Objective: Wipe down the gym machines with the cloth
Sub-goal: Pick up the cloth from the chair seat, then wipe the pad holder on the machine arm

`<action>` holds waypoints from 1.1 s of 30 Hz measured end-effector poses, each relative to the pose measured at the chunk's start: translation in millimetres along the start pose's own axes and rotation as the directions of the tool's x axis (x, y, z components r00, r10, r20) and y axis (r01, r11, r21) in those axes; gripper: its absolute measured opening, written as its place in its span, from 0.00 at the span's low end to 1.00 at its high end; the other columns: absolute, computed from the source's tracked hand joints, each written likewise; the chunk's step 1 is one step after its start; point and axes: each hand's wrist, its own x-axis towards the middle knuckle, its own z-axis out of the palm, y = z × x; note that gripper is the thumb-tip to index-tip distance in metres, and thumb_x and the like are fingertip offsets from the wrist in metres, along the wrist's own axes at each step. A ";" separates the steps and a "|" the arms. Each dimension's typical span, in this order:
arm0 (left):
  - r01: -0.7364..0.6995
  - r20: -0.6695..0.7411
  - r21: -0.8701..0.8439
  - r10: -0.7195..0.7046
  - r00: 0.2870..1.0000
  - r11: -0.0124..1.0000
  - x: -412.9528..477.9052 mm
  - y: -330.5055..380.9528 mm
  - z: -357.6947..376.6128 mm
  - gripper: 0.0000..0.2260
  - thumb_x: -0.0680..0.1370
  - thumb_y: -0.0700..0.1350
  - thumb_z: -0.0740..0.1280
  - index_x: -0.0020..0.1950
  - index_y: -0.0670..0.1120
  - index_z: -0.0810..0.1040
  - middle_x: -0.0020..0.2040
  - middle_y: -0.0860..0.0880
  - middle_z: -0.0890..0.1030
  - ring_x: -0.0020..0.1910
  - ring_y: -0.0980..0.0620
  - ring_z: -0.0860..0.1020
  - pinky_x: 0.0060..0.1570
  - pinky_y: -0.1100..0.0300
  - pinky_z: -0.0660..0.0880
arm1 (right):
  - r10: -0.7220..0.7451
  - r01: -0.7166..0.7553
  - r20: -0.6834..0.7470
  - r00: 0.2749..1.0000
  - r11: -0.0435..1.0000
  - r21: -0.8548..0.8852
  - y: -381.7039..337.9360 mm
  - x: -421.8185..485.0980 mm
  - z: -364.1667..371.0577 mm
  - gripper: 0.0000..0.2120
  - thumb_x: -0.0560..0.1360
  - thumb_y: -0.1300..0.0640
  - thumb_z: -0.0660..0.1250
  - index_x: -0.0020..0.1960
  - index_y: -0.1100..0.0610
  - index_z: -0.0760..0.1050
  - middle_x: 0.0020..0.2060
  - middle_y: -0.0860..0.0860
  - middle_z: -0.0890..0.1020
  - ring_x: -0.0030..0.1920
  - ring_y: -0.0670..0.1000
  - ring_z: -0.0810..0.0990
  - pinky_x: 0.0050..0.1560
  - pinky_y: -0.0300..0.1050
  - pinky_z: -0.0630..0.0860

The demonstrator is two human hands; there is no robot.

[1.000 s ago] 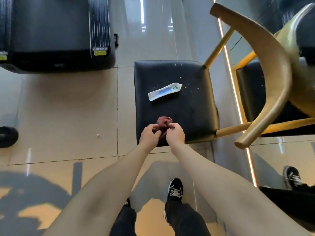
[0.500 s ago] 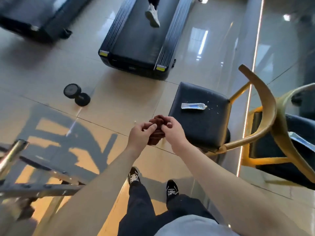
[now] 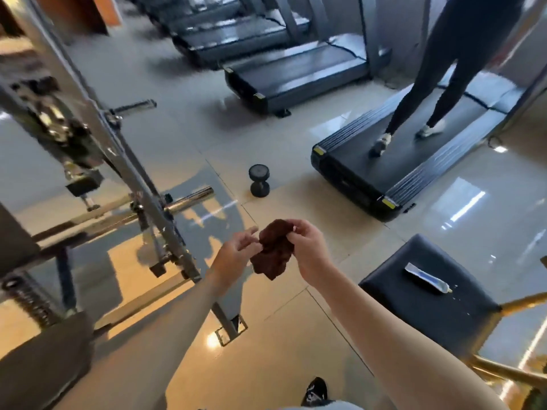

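head view: i see the dark red cloth (image 3: 273,250) bunched in mid-air near centre, the right hand (image 3: 307,247) pinching its top. the left hand (image 3: 233,255) meets its left edge; i cannot tell if it grips. the metal machine (image 3: 127,161) at left is blurred and cut off.

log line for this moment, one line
stage: cloth held, no wiping yet | left hand: pinches cloth | right hand: grips cloth | machine frame: at left, untouched | tube: on chair seat

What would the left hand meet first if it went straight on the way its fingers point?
Almost surely the cloth, gripped by the right hand and bunched right in front of the left hand; depth is hard to judge.
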 end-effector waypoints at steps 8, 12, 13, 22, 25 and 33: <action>-0.037 -0.339 -0.164 -0.021 0.940 0.986 -78.3 -27.8 -177.3 0.06 0.82 0.51 0.66 0.47 0.51 0.78 0.37 0.50 0.82 0.37 0.49 0.82 0.33 0.57 0.76 | -0.239 0.260 0.142 0.960 0.954 -0.150 -5.1 -40.2 200.2 0.19 0.81 0.65 0.61 0.47 0.41 0.80 0.42 0.41 0.83 0.47 0.45 0.82 0.46 0.39 0.80; -0.073 -0.423 -0.281 -0.055 0.905 0.957 -99.2 -31.0 -248.1 0.08 0.83 0.47 0.65 0.56 0.43 0.77 0.43 0.45 0.84 0.37 0.51 0.85 0.36 0.53 0.83 | -0.369 0.425 0.213 0.905 0.821 -0.381 -5.5 -53.1 282.5 0.10 0.81 0.53 0.65 0.61 0.44 0.77 0.58 0.45 0.76 0.59 0.45 0.74 0.55 0.35 0.70; -0.081 -0.436 -0.283 -0.053 0.899 0.956 -101.6 -29.2 -262.6 0.09 0.83 0.48 0.65 0.58 0.44 0.77 0.47 0.42 0.84 0.41 0.49 0.85 0.40 0.52 0.84 | -0.388 0.447 0.223 0.894 0.798 -0.404 -8.9 -54.1 298.7 0.12 0.81 0.52 0.65 0.64 0.45 0.76 0.61 0.45 0.74 0.62 0.45 0.72 0.59 0.37 0.69; -0.233 -0.522 -0.308 0.041 0.852 0.923 -61.0 -2.3 -368.6 0.08 0.85 0.49 0.61 0.64 0.57 0.74 0.59 0.47 0.80 0.57 0.47 0.81 0.55 0.46 0.82 | -0.353 0.482 0.421 0.835 0.840 -0.251 -61.5 -26.9 423.6 0.19 0.84 0.53 0.62 0.74 0.44 0.69 0.61 0.42 0.72 0.64 0.45 0.72 0.66 0.44 0.73; -0.241 -0.537 -0.214 0.092 0.838 0.947 -33.5 4.9 -409.9 0.07 0.85 0.48 0.60 0.60 0.56 0.76 0.61 0.47 0.80 0.58 0.47 0.81 0.59 0.45 0.80 | -0.400 0.530 0.407 0.821 0.800 -0.281 -75.0 10.7 466.9 0.18 0.82 0.51 0.63 0.71 0.40 0.72 0.63 0.47 0.76 0.63 0.47 0.76 0.66 0.48 0.76; -0.301 -0.595 -0.050 0.213 0.775 0.952 52.6 24.2 -524.8 0.12 0.85 0.46 0.60 0.57 0.62 0.79 0.56 0.55 0.83 0.58 0.53 0.81 0.56 0.59 0.78 | -0.469 0.569 0.407 0.784 0.804 -0.171 -122.3 105.1 581.3 0.19 0.80 0.56 0.68 0.71 0.50 0.75 0.61 0.53 0.80 0.60 0.48 0.80 0.64 0.50 0.78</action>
